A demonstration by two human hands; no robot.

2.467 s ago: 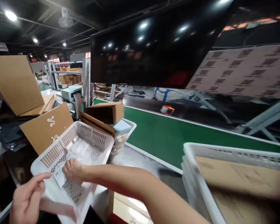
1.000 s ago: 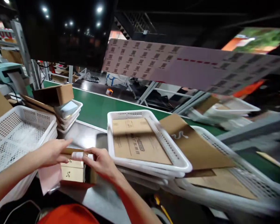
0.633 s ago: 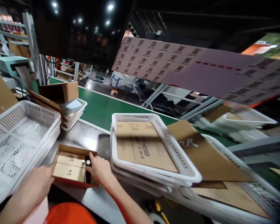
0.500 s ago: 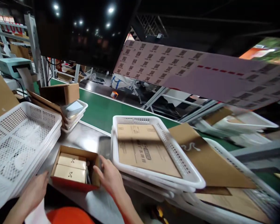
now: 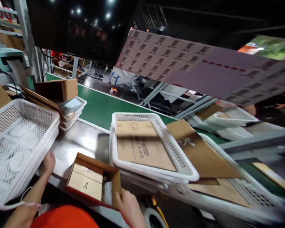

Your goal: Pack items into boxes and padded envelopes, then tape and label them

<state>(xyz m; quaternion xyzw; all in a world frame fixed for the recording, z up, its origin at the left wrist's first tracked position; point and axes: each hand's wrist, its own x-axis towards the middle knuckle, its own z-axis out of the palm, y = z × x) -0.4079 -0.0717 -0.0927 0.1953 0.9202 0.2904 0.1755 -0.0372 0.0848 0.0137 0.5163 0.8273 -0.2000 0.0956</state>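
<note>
My right hand (image 5: pixel 130 204) grips the right wall of an open cardboard box (image 5: pixel 117 185) with a red outer side. In the box lie two cream cartons (image 5: pixel 85 185) with dark squiggle marks, and a greyish packet (image 5: pixel 107 192) along their right side. My left hand (image 5: pixel 49 162), fingers curled, is at the metal table beside a stack of white perforated baskets (image 5: pixel 44 144). A pale flat patch lies right of its fingers; whether the hand holds it I cannot make out.
A white basket stack with flattened cardboard (image 5: pixel 144 144) stands right of the box. Behind runs a green conveyor belt (image 5: pixel 97 107). Smaller baskets (image 5: pixel 79 110) hold an open carton and packets at left. A large dark screen (image 5: pixel 78 31) and a code sheet (image 5: pixel 166 60) hang above.
The box has moved right and nearer to me, with my right hand now on its wall. My left hand has left the box's side and reached forward beside the left basket stack.
</note>
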